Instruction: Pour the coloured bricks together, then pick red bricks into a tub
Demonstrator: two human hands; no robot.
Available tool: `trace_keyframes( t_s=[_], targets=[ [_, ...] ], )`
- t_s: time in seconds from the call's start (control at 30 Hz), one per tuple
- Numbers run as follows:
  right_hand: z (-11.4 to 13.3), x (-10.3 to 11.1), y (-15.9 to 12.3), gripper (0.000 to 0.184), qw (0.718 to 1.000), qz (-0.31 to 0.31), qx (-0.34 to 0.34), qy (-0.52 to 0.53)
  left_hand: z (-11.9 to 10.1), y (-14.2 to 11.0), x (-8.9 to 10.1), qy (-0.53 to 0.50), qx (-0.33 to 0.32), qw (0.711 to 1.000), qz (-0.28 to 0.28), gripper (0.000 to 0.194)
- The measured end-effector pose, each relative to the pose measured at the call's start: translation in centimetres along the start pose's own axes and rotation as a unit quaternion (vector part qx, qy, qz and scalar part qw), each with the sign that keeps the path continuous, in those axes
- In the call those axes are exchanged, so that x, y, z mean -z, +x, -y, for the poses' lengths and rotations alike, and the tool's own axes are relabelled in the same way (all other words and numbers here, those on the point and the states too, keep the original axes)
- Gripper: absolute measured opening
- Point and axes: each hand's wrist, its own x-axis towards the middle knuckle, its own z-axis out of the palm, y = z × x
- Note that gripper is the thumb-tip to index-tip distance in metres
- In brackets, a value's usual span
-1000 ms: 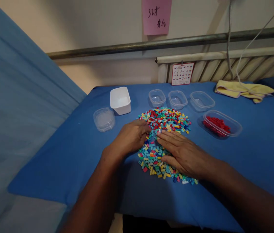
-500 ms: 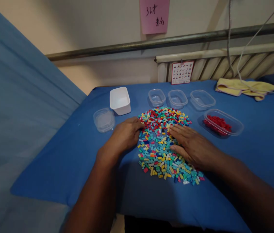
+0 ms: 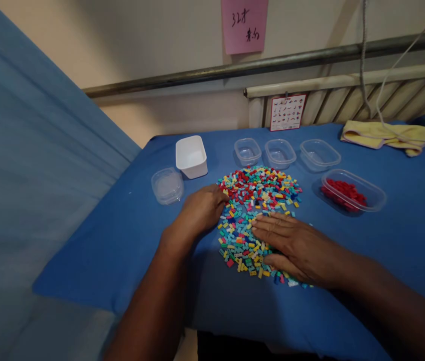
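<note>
A wide spread of small toy building bricks (image 3: 242, 228) in red, yellow, teal, blue and pink lies on the blue cloth. The upper part is denser and holds most of the red ones. At its left edge is my left hand (image 3: 205, 206), fingers curled and pressed together at the red bricks; what they pinch, if anything, is hidden. My right hand (image 3: 295, 245) lies flat, palm down with fingers stretched out, over the lower right of the spread and covers some bricks. To the right, a clear plastic tub (image 3: 377, 199) holds red bricks (image 3: 343, 193).
Behind the bricks stand several clear tubs, one of them a small tub (image 3: 248, 150). A white bin (image 3: 192, 155) and a clear stacked container (image 3: 167, 185) are at the left. A yellow cloth (image 3: 389, 136) lies back right, with a cord over it. A blue curtain (image 3: 27, 150) hangs left.
My right hand has slid toward me and slightly left, off the middle of the bricks onto their lower part. My left hand stays at the left edge. The view has shifted slightly.
</note>
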Motion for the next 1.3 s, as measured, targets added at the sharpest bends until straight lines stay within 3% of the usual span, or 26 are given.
trace_keyframes(
  t_s=[0.1, 0.2, 0.37, 0.6, 0.7, 0.83, 1.1, 1.3],
  targets=[
    [0.0, 0.0, 0.0, 0.054, 1.000, -0.012, 0.010, 0.004, 0.0, -0.2, 0.3, 0.010, 0.038, 0.999, 0.016, 0.028],
    [-0.2, -0.3, 0.2, 0.061, 0.999, -0.030, -0.014, -0.012, 0.5, -0.4, 0.8, 0.008, 0.070, 0.997, -0.005, 0.027],
    [0.2, -1.2, 0.2, 0.067, 1.000, 0.009, -0.014, -0.018, 1.3, -0.5, 0.9, -0.002, 0.099, 0.995, -0.025, 0.026],
    [0.1, -0.5, 0.1, 0.056, 0.999, -0.039, 0.003, 0.010, 0.9, -0.4, 0.7, -0.020, 0.060, 0.998, -0.020, 0.024],
    [-0.1, -0.3, 0.3, 0.048, 0.997, -0.066, -0.001, 0.027, 0.3, -0.2, 0.5, -0.013, 0.032, 0.999, 0.007, 0.027],
    [-0.5, -0.3, 0.4, 0.041, 0.994, -0.095, -0.001, 0.052, -0.2, 0.1, -0.2, 0.017, 0.034, 0.999, 0.010, 0.027],
    [-2.4, 0.4, -0.7, 0.031, 0.982, -0.162, -0.055, 0.086, -0.3, -0.1, -0.3, 0.015, -0.001, 1.000, 0.005, 0.025],
    [-3.7, -0.1, -1.1, 0.039, 0.961, -0.203, -0.128, 0.141, -0.7, -0.4, 0.4, -0.004, 0.003, 1.000, 0.029, 0.026]
  ],
)
